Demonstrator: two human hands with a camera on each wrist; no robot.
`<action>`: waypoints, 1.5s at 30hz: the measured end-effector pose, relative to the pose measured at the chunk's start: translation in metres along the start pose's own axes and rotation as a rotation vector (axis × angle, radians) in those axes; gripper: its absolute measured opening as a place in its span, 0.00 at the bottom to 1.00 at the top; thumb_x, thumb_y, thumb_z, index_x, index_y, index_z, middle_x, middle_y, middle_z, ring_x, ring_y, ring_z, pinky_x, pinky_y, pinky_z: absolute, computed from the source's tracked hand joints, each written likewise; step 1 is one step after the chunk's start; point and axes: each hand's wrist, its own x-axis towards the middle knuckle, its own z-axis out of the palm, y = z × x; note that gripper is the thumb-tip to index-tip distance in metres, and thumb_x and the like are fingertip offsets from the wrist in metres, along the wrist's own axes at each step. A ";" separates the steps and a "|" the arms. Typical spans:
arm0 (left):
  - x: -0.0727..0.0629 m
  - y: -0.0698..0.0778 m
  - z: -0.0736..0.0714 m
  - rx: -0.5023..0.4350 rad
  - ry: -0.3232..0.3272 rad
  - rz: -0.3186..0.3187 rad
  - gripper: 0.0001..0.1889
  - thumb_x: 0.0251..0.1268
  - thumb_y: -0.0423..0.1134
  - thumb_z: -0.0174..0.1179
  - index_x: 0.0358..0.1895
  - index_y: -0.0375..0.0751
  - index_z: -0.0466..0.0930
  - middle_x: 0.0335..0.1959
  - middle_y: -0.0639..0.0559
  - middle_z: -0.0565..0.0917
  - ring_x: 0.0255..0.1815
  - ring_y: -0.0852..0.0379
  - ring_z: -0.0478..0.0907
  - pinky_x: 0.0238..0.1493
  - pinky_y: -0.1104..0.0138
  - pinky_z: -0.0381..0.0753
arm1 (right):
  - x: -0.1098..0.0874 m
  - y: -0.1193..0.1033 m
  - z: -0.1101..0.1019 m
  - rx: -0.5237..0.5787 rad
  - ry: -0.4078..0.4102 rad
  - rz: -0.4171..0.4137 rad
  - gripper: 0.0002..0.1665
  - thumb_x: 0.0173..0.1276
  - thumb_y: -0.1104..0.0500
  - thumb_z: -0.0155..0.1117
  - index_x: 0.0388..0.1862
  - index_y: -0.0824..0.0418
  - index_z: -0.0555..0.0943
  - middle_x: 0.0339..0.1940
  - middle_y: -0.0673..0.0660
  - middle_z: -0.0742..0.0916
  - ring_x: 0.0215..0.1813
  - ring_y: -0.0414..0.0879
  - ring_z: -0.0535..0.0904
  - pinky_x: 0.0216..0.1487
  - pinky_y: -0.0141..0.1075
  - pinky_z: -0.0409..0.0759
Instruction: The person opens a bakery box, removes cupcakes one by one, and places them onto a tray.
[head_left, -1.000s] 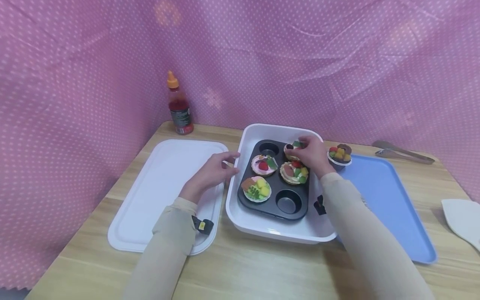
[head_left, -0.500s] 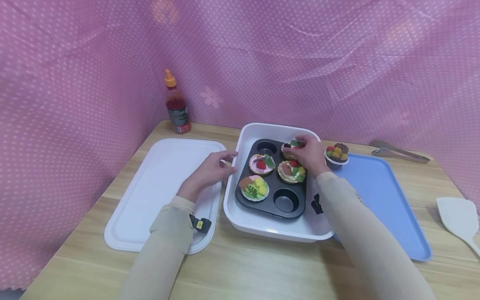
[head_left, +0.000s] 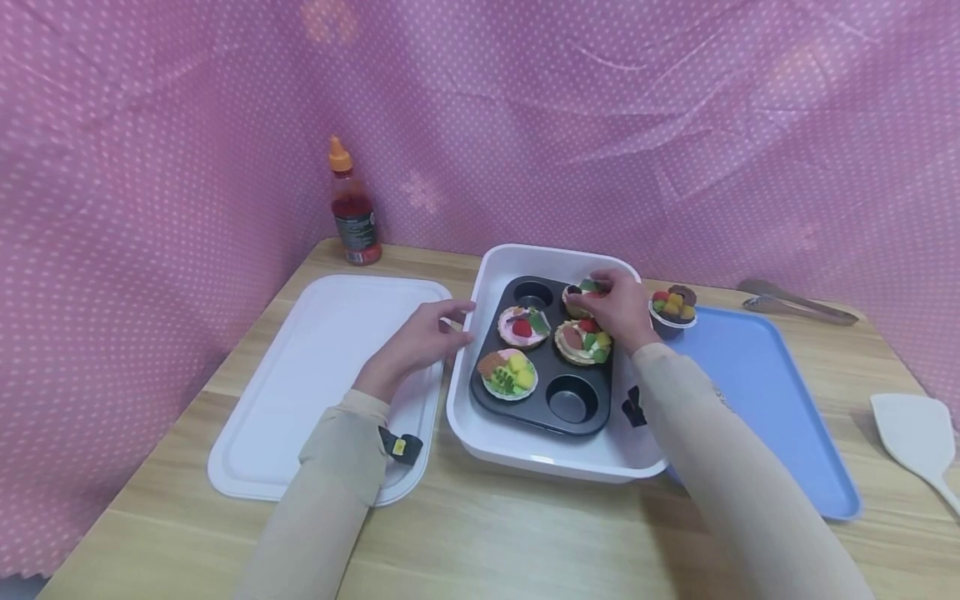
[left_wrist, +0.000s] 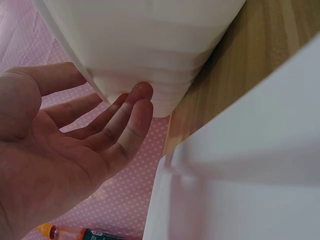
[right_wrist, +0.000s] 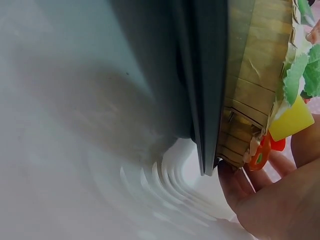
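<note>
With thumb and fingers, my right hand pinches a fruit-topped tart at the back right cup of a dark muffin tin. The tin lies inside a white basin. Another tart, a pink-creamed one and a yellow-and-green topped one sit in other cups. The back left and front right cups hold nothing. My left hand is at the basin's left rim, thumb and forefinger at the edge, the other fingers loosely bent beside its outer wall.
A flat white tray lies left, a blue tray right. A chocolate fruit cupcake stands beside the basin. Metal tongs lie at the back right, a white spatula at the right edge. A sauce bottle stands at the back left.
The whole head view has shifted slightly, so everything sits a little further left. Both hands keep their places at the tart and the basin rim.
</note>
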 end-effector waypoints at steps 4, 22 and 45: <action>-0.001 0.002 0.000 -0.002 -0.001 -0.011 0.29 0.69 0.39 0.62 0.73 0.50 0.70 0.65 0.43 0.77 0.57 0.47 0.78 0.50 0.60 0.82 | 0.000 0.000 0.000 -0.003 -0.003 -0.006 0.38 0.66 0.47 0.73 0.69 0.63 0.73 0.69 0.65 0.78 0.65 0.60 0.76 0.66 0.51 0.78; -0.001 0.001 -0.001 -0.006 0.000 -0.010 0.29 0.69 0.39 0.63 0.73 0.50 0.71 0.65 0.43 0.77 0.58 0.47 0.78 0.51 0.60 0.82 | 0.000 -0.001 0.000 -0.026 -0.009 -0.025 0.34 0.69 0.49 0.69 0.68 0.64 0.73 0.68 0.66 0.78 0.63 0.59 0.78 0.64 0.51 0.80; 0.000 0.000 0.001 -0.014 0.002 -0.032 0.29 0.69 0.39 0.64 0.72 0.52 0.71 0.65 0.44 0.76 0.58 0.48 0.78 0.52 0.59 0.82 | 0.002 0.000 0.000 -0.044 -0.012 -0.020 0.36 0.74 0.50 0.64 0.72 0.68 0.67 0.69 0.70 0.76 0.68 0.62 0.74 0.69 0.53 0.75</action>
